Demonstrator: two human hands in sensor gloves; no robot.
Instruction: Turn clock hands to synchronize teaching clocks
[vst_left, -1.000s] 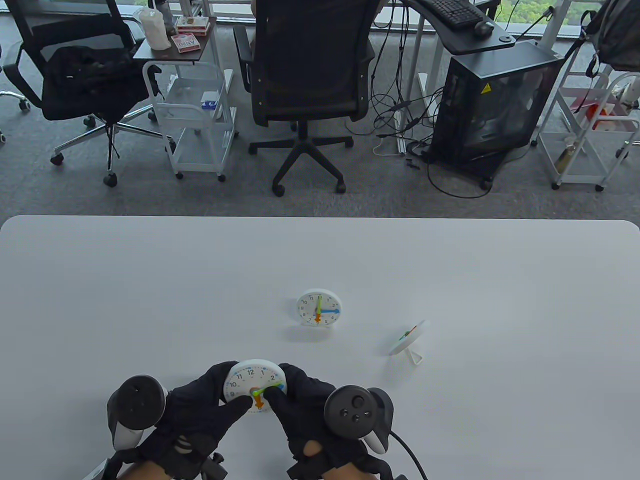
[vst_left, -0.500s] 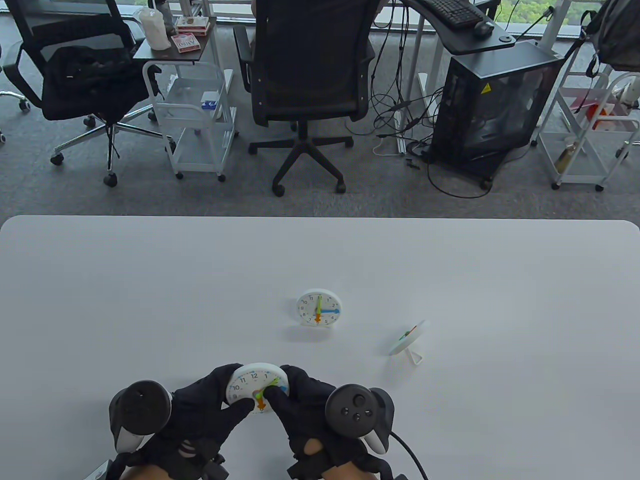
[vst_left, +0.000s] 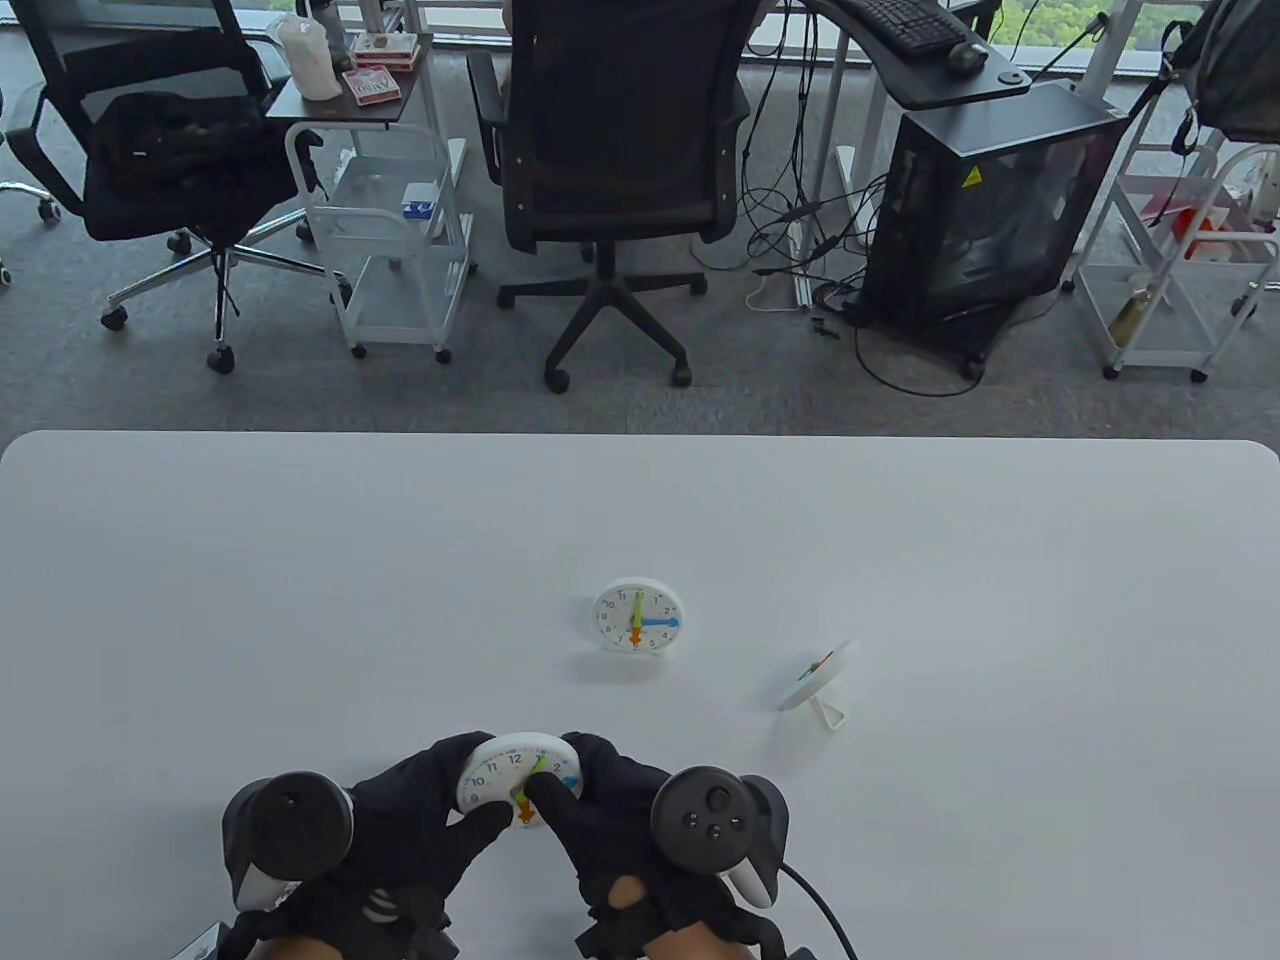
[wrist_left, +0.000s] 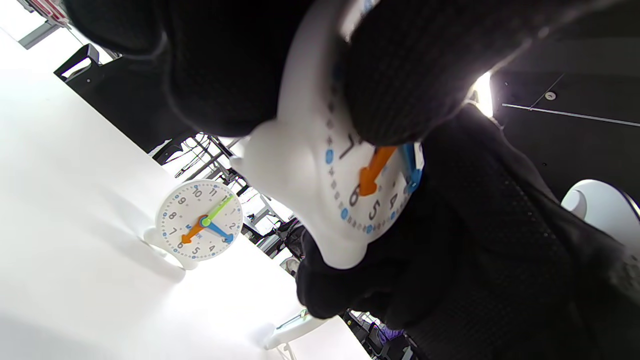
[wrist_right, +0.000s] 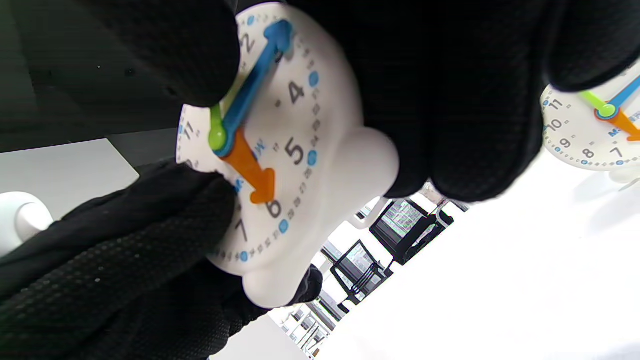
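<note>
Three round white plastic clocks on my smooth white table (vst_left: 300, 560): the near clock (vst_left: 497, 775) is gripped by my knit-gloved left hand (vst_left: 400, 830), right hand (vst_left: 610, 820) fingertip pressing its green hand (vst_left: 540, 764); middle clock (vst_left: 638, 616) upright, right clock (vst_left: 822, 676) side-on.

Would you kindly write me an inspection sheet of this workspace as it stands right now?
Surface: white table, bare around the clocks.
Job's things: held clock lifted between both hands, orange hand at 6, green hand near 1; reference clock upright at mid-table, green at 12, blue at 3, orange at 6; third clock to its right, turned away on its stand.
Clutter: nothing seen.
Grippers: left hand grips the held clock's left rim; right hand supports its right side, a fingertip on the green hand.
Cables: tracker lead by the right hand; tangle on the floor.
Surroundings: office chairs, carts, computer tower.
</note>
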